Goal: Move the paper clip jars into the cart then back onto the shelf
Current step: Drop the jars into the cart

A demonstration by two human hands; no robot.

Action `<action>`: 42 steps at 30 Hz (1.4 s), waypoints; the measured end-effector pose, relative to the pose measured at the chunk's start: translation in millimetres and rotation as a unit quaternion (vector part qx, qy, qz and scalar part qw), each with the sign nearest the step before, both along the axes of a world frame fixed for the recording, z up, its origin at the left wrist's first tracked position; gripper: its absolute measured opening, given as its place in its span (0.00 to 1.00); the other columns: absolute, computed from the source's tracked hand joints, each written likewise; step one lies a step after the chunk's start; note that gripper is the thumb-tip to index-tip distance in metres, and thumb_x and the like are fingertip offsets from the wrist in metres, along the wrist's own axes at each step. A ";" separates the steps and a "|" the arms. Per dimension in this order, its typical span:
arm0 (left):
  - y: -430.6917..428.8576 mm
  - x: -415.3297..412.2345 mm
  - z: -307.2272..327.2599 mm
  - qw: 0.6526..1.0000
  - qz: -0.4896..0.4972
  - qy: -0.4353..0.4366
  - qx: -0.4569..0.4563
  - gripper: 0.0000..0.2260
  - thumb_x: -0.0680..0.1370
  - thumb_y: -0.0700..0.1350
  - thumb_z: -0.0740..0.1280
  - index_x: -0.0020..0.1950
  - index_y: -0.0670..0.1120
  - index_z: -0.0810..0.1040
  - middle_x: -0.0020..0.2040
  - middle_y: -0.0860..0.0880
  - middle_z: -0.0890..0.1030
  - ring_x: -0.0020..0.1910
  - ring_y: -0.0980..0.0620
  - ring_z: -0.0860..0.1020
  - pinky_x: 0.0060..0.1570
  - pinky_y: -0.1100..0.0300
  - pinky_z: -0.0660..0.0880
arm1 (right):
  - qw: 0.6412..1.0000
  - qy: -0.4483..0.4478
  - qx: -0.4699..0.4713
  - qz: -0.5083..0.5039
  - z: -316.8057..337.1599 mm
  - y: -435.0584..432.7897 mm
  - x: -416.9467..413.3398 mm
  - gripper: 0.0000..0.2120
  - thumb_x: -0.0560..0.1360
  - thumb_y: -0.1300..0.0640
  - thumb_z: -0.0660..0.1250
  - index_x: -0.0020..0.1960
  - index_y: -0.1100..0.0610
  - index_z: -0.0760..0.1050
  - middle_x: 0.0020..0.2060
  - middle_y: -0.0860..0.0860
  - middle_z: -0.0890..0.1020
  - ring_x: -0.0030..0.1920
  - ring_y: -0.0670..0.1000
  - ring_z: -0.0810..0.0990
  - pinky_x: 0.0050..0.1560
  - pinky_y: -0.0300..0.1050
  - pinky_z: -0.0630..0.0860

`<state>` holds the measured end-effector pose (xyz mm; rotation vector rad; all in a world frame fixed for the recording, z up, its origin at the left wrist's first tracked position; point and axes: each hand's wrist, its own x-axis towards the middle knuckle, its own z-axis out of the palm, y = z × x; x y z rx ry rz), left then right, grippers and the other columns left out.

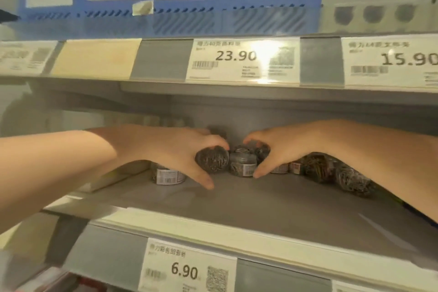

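Gripping jars [212, 160] (neighbours [241, 165] crowding) on shelf [260, 206].

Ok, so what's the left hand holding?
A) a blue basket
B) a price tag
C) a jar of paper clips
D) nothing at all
C: the left hand curls its fingers and thumb round a tilted jar packed with paper clips, while the right hand grips a second jar beside it.

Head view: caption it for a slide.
Left hand and right hand each grip a paper clip jar at the shelf.
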<state>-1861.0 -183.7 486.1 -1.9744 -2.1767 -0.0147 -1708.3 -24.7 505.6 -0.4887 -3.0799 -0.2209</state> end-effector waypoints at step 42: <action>7.2 45.1 -8.4 0.992 -0.095 0.000 0.083 0.22 0.66 0.64 0.70 0.54 0.54 0.75 0.48 0.53 0.75 0.50 0.54 0.72 0.52 0.58 0.70 | 0.984 0.146 -0.093 -0.032 -18.8 -52.4 47.7 0.18 0.66 0.37 0.71 0.51 0.39 0.69 0.45 0.38 0.75 0.46 0.39 0.73 0.42 0.38 0.67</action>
